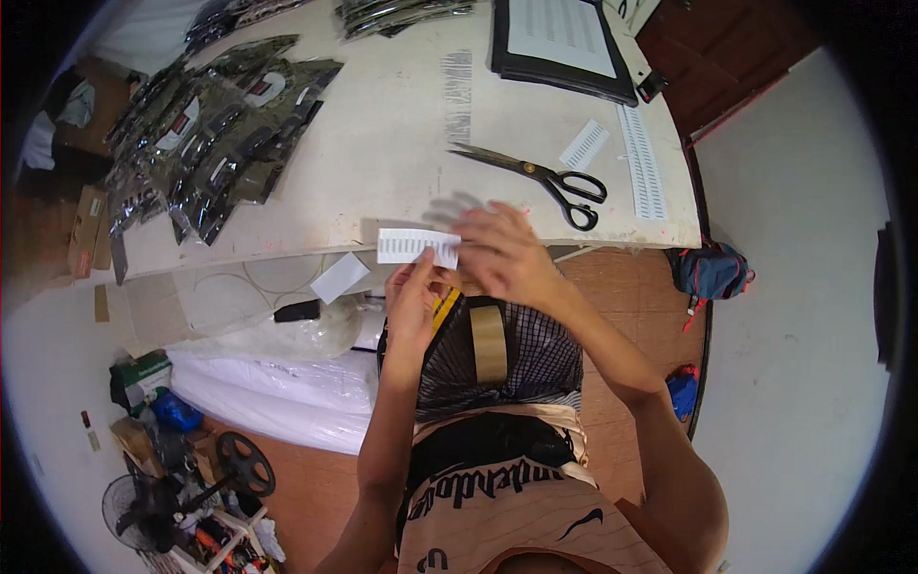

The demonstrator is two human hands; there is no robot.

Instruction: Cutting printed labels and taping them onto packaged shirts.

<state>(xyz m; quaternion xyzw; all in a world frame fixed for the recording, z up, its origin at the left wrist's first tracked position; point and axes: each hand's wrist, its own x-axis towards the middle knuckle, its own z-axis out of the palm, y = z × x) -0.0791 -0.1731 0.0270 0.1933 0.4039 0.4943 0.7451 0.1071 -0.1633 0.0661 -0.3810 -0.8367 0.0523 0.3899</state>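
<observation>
In front of the table edge, my left hand (pixel 414 304) pinches a small white label sheet (pixel 404 246) printed with a row of short dark marks. My right hand (pixel 509 256) is at the sheet's right end, its fingers smeared by motion; whether they grip the sheet cannot be told. Below and left of the sheet is a blank white slip of paper (pixel 340 277); what supports it is unclear. A roll of tan tape (pixel 489 344) rests on the dark checked cloth over my lap.
Black-handled scissors (pixel 541 175) lie on the white table (pixel 382 124), with another label sheet (pixel 584 144) and long label strips (pixel 643 165) to the right. Plastic-packed camouflage garments (pixel 225 143) cover the left side. A black folder with paper (pixel 564 43) is at the back. Plastic-wrapped white rolls (pixel 268 392) lie below.
</observation>
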